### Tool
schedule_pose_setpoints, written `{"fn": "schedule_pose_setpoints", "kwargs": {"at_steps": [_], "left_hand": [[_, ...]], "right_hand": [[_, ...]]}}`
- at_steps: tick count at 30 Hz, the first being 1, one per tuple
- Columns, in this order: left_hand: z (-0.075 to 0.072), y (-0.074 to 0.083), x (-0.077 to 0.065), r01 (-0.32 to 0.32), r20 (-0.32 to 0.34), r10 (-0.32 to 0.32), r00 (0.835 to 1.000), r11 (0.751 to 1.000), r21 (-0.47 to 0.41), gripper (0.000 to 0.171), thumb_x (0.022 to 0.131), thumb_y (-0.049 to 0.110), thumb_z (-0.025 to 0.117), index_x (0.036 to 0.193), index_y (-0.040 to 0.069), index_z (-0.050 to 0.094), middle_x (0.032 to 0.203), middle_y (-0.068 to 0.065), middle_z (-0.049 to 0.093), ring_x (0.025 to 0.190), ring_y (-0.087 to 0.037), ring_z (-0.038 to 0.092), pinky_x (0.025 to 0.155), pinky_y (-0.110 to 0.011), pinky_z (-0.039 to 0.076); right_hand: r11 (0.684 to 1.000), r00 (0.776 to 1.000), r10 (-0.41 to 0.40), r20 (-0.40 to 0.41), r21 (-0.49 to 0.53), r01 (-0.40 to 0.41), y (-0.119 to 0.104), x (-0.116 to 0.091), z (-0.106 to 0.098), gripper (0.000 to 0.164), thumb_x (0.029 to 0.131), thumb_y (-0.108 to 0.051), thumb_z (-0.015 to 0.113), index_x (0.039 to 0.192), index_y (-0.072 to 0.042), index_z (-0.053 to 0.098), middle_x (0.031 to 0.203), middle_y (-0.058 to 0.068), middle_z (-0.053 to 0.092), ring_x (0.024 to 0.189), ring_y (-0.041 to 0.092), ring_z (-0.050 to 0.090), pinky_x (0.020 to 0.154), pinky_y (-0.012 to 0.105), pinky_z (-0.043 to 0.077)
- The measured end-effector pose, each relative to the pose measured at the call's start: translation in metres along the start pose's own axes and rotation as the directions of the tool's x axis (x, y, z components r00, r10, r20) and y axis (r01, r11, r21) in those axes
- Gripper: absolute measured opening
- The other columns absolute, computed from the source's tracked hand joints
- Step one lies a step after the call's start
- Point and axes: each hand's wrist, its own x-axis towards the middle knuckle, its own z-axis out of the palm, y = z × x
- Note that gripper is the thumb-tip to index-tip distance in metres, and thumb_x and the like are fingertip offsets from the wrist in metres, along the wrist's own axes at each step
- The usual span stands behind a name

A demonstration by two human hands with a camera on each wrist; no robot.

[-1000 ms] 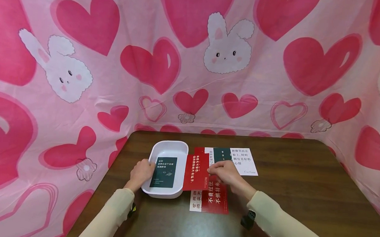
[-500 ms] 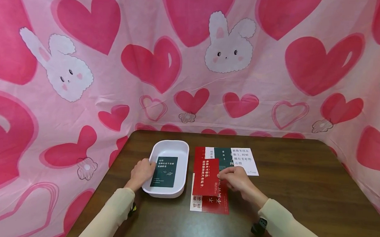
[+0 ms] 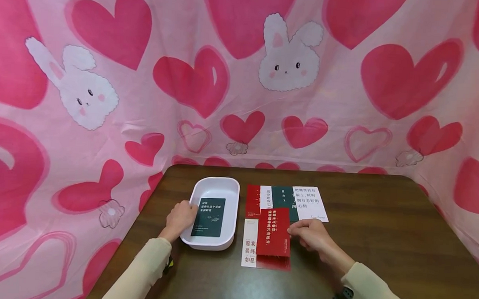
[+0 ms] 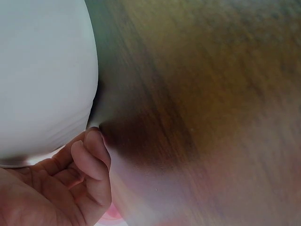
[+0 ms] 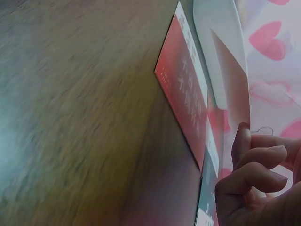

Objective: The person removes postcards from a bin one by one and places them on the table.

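Observation:
My right hand (image 3: 315, 235) pinches a red card (image 3: 273, 232) with white lettering by its right edge, between thumb and fingertip. In the right wrist view this card (image 5: 232, 77) is raised off the table, seen nearly edge-on. Below it lies another red card (image 3: 279, 262), partly covered, beside a white card (image 3: 250, 242). On the left, my left hand (image 3: 180, 218) grips the left rim of a white plastic tray (image 3: 230, 197). Inside the tray rests a dark green card (image 3: 208, 217) with white text. The left wrist view shows the curled fingers at the tray's side (image 4: 47, 84).
Behind the held card, a row of overlapping cards lies on the wooden table (image 3: 363, 242): a red card (image 3: 253, 200), a white one, a green card (image 3: 282, 197) and a white card (image 3: 310, 204) at the right. A pink heart-patterned cloth (image 3: 241, 96) hangs around the table.
The right hand has carried the red card rightward and slightly nearer, away from the tray's edge to over the lower red card. The left hand keeps its grip on the tray.

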Motion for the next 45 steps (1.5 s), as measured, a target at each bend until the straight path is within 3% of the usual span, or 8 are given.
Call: {"fn": "schedule_pose_setpoints", "kwargs": {"at_steps": [5,17,29,33,45], "left_hand": [[0.005,-0.001,-0.001,0.005,0.003,-0.005,1.0,1.0,0.002,0.036,0.104,0.023,0.059,0.117,-0.01,0.066,0.084,-0.013,0.064,0.075,-0.026,0.064,0.067,-0.044,0.058],[0.004,-0.003,0.0,-0.007,-0.014,0.007,1.0,1.0,-0.007,0.036,0.104,0.023,0.059,0.117,-0.01,0.067,0.084,-0.013,0.065,0.074,-0.027,0.065,0.067,-0.045,0.059],[0.003,-0.002,0.001,-0.005,-0.009,0.005,1.0,1.0,0.001,0.037,0.104,0.023,0.059,0.117,-0.011,0.067,0.085,-0.014,0.066,0.075,-0.027,0.065,0.067,-0.044,0.059],[0.002,-0.001,0.001,-0.002,-0.013,0.002,1.0,1.0,0.009,0.036,0.104,0.023,0.058,0.117,-0.01,0.067,0.085,-0.014,0.066,0.075,-0.027,0.065,0.068,-0.044,0.06],[0.001,0.001,0.002,0.002,-0.007,-0.002,1.0,1.0,0.017,0.037,0.105,0.023,0.058,0.119,-0.01,0.066,0.087,-0.015,0.066,0.076,-0.028,0.066,0.07,-0.046,0.06]], "right_hand": [[1.0,1.0,0.016,0.013,0.002,-0.016,0.009,-0.004,-0.006,0.02,0.094,-0.02,0.076,0.102,-0.002,0.079,0.075,0.015,0.067,0.053,0.019,0.05,0.05,0.025,0.037],[0.997,0.997,0.069,0.024,-0.027,-0.068,0.019,-0.005,-0.016,0.018,0.093,-0.019,0.076,0.1,-0.003,0.079,0.069,0.014,0.064,0.053,0.019,0.049,0.05,0.026,0.037],[0.996,0.997,0.067,0.023,-0.056,-0.066,0.032,-0.005,-0.019,0.016,0.094,-0.018,0.075,0.098,-0.002,0.079,0.065,0.01,0.063,0.05,0.017,0.047,0.048,0.025,0.034],[0.995,0.999,0.046,-0.015,-0.092,-0.048,0.037,-0.002,-0.017,0.013,0.093,-0.015,0.074,0.09,-0.004,0.08,0.06,0.009,0.059,0.047,0.016,0.044,0.045,0.025,0.031],[0.968,0.998,-0.004,-0.06,-0.252,-0.011,0.036,0.004,-0.013,0.015,0.09,-0.019,0.075,0.081,-0.007,0.078,0.065,0.004,0.067,0.047,0.018,0.052,0.046,0.027,0.037]]}}
